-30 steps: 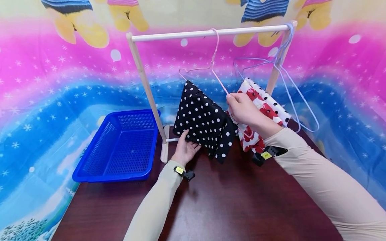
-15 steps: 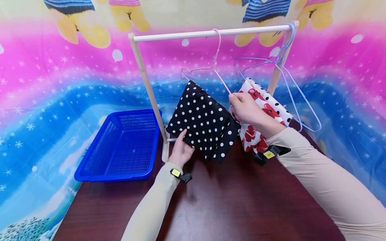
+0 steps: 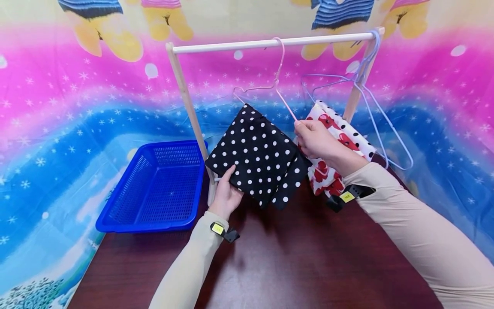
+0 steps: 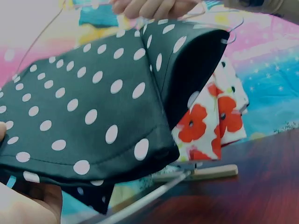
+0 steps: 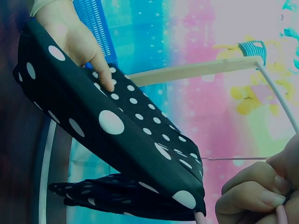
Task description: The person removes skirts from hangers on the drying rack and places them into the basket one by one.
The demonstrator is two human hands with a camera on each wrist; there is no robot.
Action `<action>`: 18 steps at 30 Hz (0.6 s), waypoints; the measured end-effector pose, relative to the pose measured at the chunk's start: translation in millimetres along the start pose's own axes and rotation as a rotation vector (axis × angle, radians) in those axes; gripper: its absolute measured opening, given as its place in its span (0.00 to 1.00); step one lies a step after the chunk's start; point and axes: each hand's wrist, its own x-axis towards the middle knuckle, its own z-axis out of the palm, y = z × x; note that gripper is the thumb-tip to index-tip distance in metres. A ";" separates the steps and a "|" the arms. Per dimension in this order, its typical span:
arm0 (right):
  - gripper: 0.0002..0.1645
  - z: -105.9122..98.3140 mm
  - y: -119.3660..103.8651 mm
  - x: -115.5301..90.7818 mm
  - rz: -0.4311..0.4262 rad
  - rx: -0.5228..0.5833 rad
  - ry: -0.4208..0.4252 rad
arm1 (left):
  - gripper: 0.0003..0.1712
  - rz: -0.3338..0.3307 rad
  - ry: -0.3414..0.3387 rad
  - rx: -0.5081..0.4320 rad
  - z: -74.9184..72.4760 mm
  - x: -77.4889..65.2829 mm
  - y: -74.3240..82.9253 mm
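A black cloth with white dots (image 3: 254,154) hangs folded over the pink wire hanger (image 3: 286,104), whose hook sits on the rack's top bar. My right hand (image 3: 314,139) grips the hanger's sloping right arm; in the right wrist view its curled fingers (image 5: 252,191) close around the wire. Down at the cloth's lower left edge, my left hand (image 3: 225,197) pinches the fabric, thumb in front and fingers behind. In the left wrist view this dotted cloth (image 4: 93,107) is drawn out sideways, and its folded right end gapes.
The wooden rack (image 3: 270,43) stands on a dark red table (image 3: 278,266). Blue-violet hangers (image 3: 370,103) hang at its right end. Behind my right hand is a white cloth with red flowers (image 3: 322,171). A blue basket (image 3: 166,189) stands left of the rack.
My left hand has moved left and slightly up, drawing the black dotted cloth's lower corner out toward the rack's left post. The right hand keeps hold of the hanger.
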 end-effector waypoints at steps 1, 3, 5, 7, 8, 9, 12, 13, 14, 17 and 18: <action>0.25 0.0 0.1 0.3 -0.001 0.007 -0.004 | 0.14 0.004 -0.008 0.005 2.0 -3.4 1.2; 0.25 0.2 0.0 0.5 -0.005 0.023 -0.015 | 0.14 0.015 -0.027 0.022 6.1 -9.8 3.5; 0.26 0.7 -0.2 1.0 -0.008 0.031 -0.017 | 0.14 0.023 -0.040 0.042 10.0 -16.1 5.4; 0.27 1.2 -0.7 1.2 -0.013 0.031 -0.011 | 0.14 0.032 -0.050 0.061 13.7 -21.7 7.1; 0.27 1.4 -1.1 1.2 -0.016 0.029 -0.006 | 0.14 0.038 -0.054 0.075 15.2 -24.0 7.7; 0.27 1.7 -1.4 1.4 -0.020 0.027 0.001 | 0.13 0.043 -0.061 0.087 16.4 -26.2 8.3; 0.27 2.2 -3.0 1.5 -0.026 0.026 0.018 | 0.14 0.059 -0.079 0.120 19.0 -30.7 9.4; 0.27 2.3 -3.5 1.5 -0.026 0.026 0.022 | 0.14 0.064 -0.083 0.133 19.6 -32.1 9.6; 0.27 2.4 -4.0 1.7 -0.026 0.026 0.024 | 0.14 0.068 -0.086 0.145 19.8 -32.9 9.8; 0.27 2.7 -4.9 2.5 -0.022 0.030 0.017 | 0.16 0.087 -0.093 0.173 20.0 -35.8 10.3; 0.27 2.8 -5.1 2.8 -0.022 0.030 0.014 | 0.16 0.095 -0.092 0.180 20.0 -36.6 10.5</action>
